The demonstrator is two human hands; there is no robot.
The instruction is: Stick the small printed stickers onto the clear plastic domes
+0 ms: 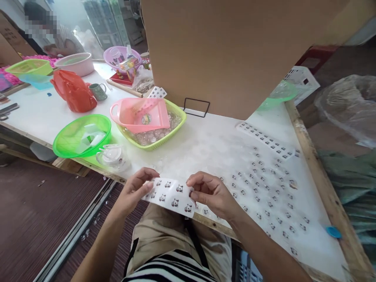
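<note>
Between my two hands, above the table's front edge, is a white sticker sheet point(169, 194) printed with small black-and-white panda pictures. My left hand point(138, 190) pinches its left end between thumb and fingers. At the sheet's right end, the thumb and fingers of my right hand point(210, 192) are closed together on its edge. Many small clear discs with panda stickers point(267, 213) lie spread over the table to the right of my right hand. Another panda sticker sheet point(266, 140) lies flat behind them.
A yellow-green basket point(147, 147) of clear pieces carries a pink scoop tray point(152, 117). Left of it are a green bowl point(63, 143), a roll of tape point(113, 154), a red bag point(73, 94) and a mug point(99, 92). A large cardboard box point(229, 58) stands behind. Another person point(63, 43) sits far left.
</note>
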